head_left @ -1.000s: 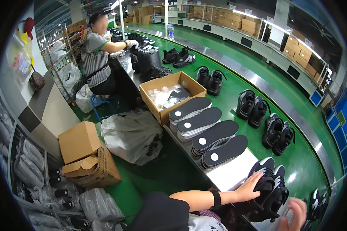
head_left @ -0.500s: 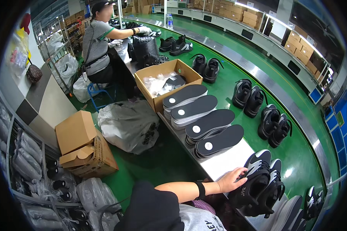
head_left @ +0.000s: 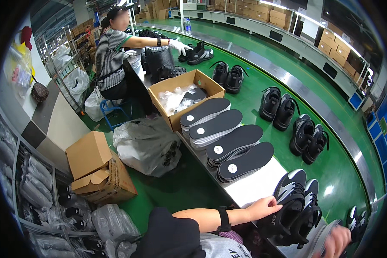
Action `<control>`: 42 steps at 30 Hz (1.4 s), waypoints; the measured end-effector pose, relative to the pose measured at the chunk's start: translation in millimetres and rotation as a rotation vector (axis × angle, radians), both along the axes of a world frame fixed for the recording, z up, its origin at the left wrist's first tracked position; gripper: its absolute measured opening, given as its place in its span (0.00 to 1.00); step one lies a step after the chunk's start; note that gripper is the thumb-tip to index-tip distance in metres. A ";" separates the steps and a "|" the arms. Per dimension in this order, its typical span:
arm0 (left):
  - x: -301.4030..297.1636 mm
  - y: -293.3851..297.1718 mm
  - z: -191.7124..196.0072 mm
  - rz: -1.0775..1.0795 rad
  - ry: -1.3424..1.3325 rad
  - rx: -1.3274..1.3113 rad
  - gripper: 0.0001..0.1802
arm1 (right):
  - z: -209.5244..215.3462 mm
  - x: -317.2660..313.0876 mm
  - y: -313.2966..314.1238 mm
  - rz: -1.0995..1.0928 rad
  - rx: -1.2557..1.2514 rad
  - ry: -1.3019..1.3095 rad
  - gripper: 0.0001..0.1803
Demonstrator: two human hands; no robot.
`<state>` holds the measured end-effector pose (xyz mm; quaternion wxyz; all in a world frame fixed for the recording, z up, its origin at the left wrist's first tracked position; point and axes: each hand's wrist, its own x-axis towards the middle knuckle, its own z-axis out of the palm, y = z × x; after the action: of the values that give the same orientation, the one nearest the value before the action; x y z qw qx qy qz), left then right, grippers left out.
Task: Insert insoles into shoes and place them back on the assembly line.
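A pair of black shoes with white-grey trim stands side by side on the bench's near right end. My left hand is at the left shoe's side, thumb and index tips drawn together by its opening; anything between them is too small to make out. At the lower right, my right hand is smeared by motion over a stack of insoles, and its grip is unclear. Left of the shoes, several stacks of black-topped insoles with round white stickers lie in a row along the metal bench.
An open cardboard box of plastic-wrapped items stands beyond the insoles. More black shoe pairs line the green conveyor. A co-worker in a striped shirt sits further along. A grey plastic bag and carton are on the floor.
My left hand's fingers have drawn back from the shoe's opening and come together. My right hand has come into view at the insoles. The co-worker's gloved hand has reached to a far shoe.
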<state>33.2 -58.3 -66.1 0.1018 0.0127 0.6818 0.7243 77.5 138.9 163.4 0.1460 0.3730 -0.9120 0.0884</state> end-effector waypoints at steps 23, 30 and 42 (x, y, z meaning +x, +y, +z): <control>-14.6 12.8 26.5 -0.129 0.180 -0.032 0.20 | -84.7 -16.2 -22.0 0.102 0.089 -0.471 0.08; -32.8 -3.0 38.0 -0.491 -0.363 0.243 0.23 | -113.8 -20.6 -3.1 -0.042 0.045 -0.365 0.12; -30.6 14.3 42.9 -0.062 -0.558 1.017 0.17 | -113.7 -33.9 -9.2 -0.025 0.151 -0.404 0.12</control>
<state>2.6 -44.0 -23.2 0.2797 -0.1113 0.1951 0.9334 43.7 129.7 49.7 -0.0671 0.3460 -0.9314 0.0911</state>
